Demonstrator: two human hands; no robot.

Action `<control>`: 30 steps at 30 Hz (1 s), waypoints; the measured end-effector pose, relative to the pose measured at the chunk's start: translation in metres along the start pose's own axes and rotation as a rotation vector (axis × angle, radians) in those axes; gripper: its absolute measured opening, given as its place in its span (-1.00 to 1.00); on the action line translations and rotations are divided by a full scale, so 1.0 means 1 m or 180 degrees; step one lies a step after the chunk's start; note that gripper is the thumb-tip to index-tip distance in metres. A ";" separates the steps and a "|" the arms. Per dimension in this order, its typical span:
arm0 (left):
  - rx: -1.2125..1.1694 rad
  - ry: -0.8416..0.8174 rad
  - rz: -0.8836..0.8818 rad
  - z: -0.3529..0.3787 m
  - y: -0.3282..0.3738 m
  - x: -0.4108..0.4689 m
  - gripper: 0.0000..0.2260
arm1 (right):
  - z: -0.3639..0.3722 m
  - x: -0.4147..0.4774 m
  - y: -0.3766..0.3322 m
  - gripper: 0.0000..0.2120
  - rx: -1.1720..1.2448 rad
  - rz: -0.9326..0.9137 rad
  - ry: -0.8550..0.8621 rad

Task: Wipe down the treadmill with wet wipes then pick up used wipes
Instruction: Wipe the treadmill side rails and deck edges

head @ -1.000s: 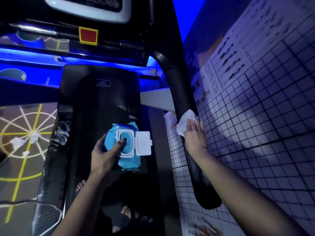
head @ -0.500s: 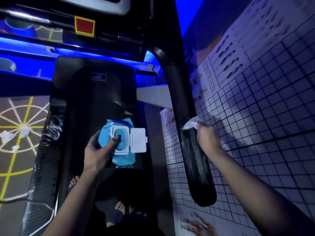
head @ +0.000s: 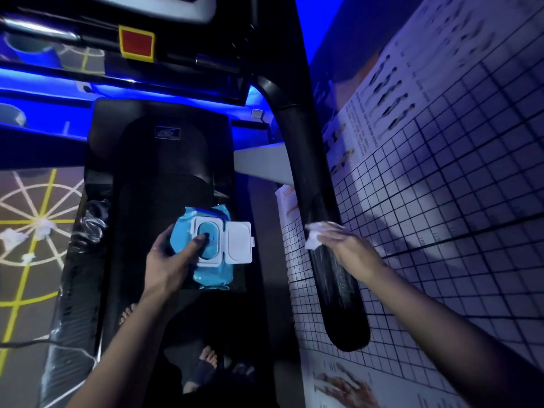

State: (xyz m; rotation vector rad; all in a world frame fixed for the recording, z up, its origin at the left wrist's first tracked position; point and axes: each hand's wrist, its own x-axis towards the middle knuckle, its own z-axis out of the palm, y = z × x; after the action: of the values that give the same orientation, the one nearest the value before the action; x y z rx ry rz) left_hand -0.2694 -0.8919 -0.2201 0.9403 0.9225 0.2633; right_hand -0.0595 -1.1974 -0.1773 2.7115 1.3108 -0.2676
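My left hand [head: 173, 260] holds a blue pack of wet wipes [head: 210, 245] over the treadmill belt [head: 164, 184], thumb in the opening; its white lid is flipped open to the right. My right hand [head: 347, 245] wraps a white wet wipe [head: 316, 234] around the treadmill's black right handrail [head: 321, 207], fingers curled over the rail. The rail's surface below the hand looks wet and streaked.
Several crumpled used wipes [head: 26, 234] lie on the patterned floor at left. The treadmill console [head: 138, 42] with a red and yellow tag is at the top. A gridded wall with posters [head: 441, 172] stands close on the right. My bare feet [head: 206, 363] are on the belt below.
My right hand with the wipe has slid down the handrail and wrapped over it from the wall side. The left hand keeps holding the pack, almost still.
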 end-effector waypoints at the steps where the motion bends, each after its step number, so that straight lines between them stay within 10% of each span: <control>1: 0.0001 0.0005 -0.0022 0.001 0.000 -0.001 -0.46 | -0.003 0.001 0.001 -0.64 0.0104 0.0066 0.0009; 6: 0.0020 0.0000 -0.0009 0.005 -0.002 -0.008 -0.42 | -0.024 0.049 0.023 -0.63 0.0693 0.0793 0.1107; 14: 0.0054 -0.0060 0.0011 0.003 -0.003 -0.016 -0.46 | 0.013 -0.012 -0.007 -0.44 0.0207 0.0093 -0.0249; 20: 0.0181 0.0032 0.0040 -0.002 -0.011 -0.017 -0.47 | -0.022 -0.006 0.013 -0.68 0.0853 0.1237 0.1232; 30: 0.0062 -0.0152 0.0153 0.011 -0.010 -0.023 -0.49 | -0.004 -0.052 -0.009 -0.62 0.0855 0.0311 0.0367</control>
State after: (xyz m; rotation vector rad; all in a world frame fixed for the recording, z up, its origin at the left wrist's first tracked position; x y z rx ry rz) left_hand -0.2765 -0.9171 -0.2120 0.9838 0.8609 0.2719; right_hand -0.0979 -1.2307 -0.1630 3.0473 1.2460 -0.3015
